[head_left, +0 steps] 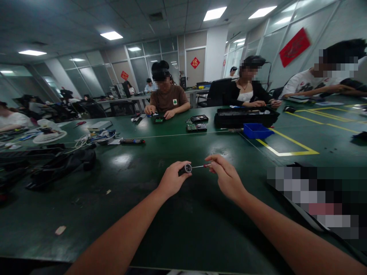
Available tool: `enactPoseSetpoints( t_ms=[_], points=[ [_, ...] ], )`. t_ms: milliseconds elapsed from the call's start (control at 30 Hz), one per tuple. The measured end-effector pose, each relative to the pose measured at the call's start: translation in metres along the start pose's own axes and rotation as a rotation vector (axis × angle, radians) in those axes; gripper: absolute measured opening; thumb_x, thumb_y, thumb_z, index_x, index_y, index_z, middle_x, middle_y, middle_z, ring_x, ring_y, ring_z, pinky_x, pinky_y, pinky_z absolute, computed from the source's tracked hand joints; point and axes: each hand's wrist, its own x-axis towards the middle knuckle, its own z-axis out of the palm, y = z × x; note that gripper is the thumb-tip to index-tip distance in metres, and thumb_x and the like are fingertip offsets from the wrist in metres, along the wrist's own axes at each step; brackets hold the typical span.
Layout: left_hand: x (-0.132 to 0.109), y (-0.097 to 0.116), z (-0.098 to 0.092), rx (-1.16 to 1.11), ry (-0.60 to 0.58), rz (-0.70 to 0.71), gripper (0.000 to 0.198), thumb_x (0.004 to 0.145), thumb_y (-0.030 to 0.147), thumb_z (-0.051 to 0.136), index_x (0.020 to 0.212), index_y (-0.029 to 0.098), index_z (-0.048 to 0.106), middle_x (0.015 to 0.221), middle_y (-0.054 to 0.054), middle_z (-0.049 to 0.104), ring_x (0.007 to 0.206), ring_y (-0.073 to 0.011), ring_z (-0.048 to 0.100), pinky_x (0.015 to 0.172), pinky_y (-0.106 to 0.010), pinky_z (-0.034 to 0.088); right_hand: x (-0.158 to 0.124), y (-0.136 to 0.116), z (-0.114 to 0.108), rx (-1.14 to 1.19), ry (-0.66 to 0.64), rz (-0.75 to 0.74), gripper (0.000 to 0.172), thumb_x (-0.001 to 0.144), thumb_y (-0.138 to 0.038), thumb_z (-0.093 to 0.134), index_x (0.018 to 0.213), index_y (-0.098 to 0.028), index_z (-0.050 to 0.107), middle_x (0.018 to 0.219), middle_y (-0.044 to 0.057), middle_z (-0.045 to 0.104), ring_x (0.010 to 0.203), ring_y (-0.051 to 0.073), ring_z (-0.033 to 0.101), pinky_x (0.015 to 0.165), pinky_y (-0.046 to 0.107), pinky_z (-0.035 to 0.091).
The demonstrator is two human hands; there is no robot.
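Observation:
Both my hands are held out over the dark green table (160, 229). My left hand (172, 179) is closed around a small black screwdriver handle (185, 168) with a silvery collar. A thin metal bit (198, 166) sticks out of the handle to the right. My right hand (225, 176) pinches the far end of that bit between thumb and fingers. The two hands are a short gap apart, joined by the tool.
A blue bin (256, 130) and a black tray (243, 116) stand at the back right beside yellow floor-tape lines (286, 147). Circuit boards (197, 127) lie mid-table. Cables, a fan and black bags (61, 162) crowd the left. Three people sit across the table.

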Motion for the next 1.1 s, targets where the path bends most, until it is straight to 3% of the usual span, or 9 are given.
enactPoseSetpoints(
  t_ms=[200,433,600,733,1100],
  points=[
    [0.000,0.004,0.000,0.023,-0.024,0.005,0.037,0.085,0.016,0.069,0.120,0.026,0.065,0.118,-0.004,0.067,0.113,-0.0220,0.059,0.103,-0.040,0.044,0.001,-0.001,0.003,0.041,0.055,0.063,0.028,0.097,-0.042,0.044,0.109,-0.023,0.059,0.085,0.004,0.067,0.074,0.020,0.062,0.067,0.034,0.049],
    [0.001,0.004,0.002,0.040,0.025,-0.021,0.037,0.086,0.017,0.067,0.122,0.024,0.064,0.117,-0.005,0.066,0.111,-0.0216,0.060,0.102,-0.038,0.044,0.010,0.013,0.011,0.407,0.129,0.202,0.033,0.089,-0.050,0.058,0.098,-0.020,0.066,0.087,0.007,0.069,0.081,0.022,0.066,0.079,0.041,0.056],
    [0.003,0.000,0.000,0.042,-0.009,0.059,0.038,0.086,0.018,0.068,0.123,0.026,0.062,0.119,-0.003,0.066,0.114,-0.0213,0.058,0.104,-0.039,0.042,0.017,0.025,0.011,0.695,0.132,0.387,0.028,0.086,-0.049,0.061,0.082,-0.021,0.061,0.069,0.004,0.062,0.062,0.019,0.062,0.072,0.043,0.059],
    [0.003,-0.001,0.000,0.084,-0.024,0.050,0.039,0.087,0.021,0.068,0.125,0.028,0.062,0.120,-0.003,0.066,0.112,-0.0227,0.058,0.102,-0.041,0.042,0.016,0.026,0.010,0.559,0.218,0.322,0.028,0.086,-0.049,0.061,0.087,-0.021,0.063,0.080,0.005,0.066,0.072,0.020,0.065,0.073,0.040,0.058],
    [0.001,0.000,0.001,0.171,-0.052,0.077,0.039,0.088,0.023,0.067,0.126,0.029,0.062,0.122,-0.004,0.065,0.115,-0.0239,0.056,0.108,-0.049,0.035,0.007,0.007,0.007,0.173,0.155,0.095,0.032,0.093,-0.050,0.049,0.094,-0.020,0.061,0.082,0.006,0.067,0.076,0.021,0.064,0.073,0.036,0.052]
  ],
)
